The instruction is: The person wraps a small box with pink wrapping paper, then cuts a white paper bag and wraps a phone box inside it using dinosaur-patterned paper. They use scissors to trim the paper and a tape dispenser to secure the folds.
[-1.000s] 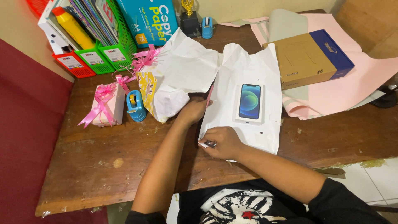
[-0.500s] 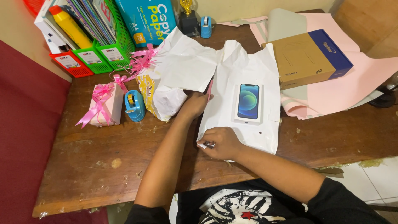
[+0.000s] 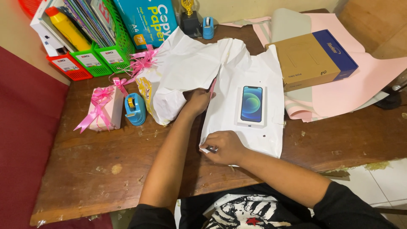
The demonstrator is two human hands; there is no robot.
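Both hands rest on one sheet of white wrapping paper [image 3: 224,97] spread on the wooden table [image 3: 97,165]. The right hand [image 3: 224,146] is curled at the sheet's near left corner, fingertips pinching that edge close to the table's front rim. The left hand [image 3: 196,101] sits farther up the same left edge, fingers closed around a slim pink tool [image 3: 212,87]; whether it is a cutter or a pen cannot be told. The sheet's long axis runs away from the person, from the near edge towards the back of the table. On its right half lies a white phone box [image 3: 252,106], flat, picture side up, its long axis parallel to the sheet and its top pointing away from the person. Bare wood lies open to the near left of the arms. Just left of the left hand, a crumpled white and yellow wrapped bundle [image 3: 167,85] crowds the sheet's edge, with a blue tape dispenser [image 3: 135,109] and a small pink gift box with ribbon [image 3: 104,108] beyond it. To the right, pink paper [image 3: 347,89] and a brown and blue cardboard box [image 3: 311,59] sit near the sheet's far right corner.
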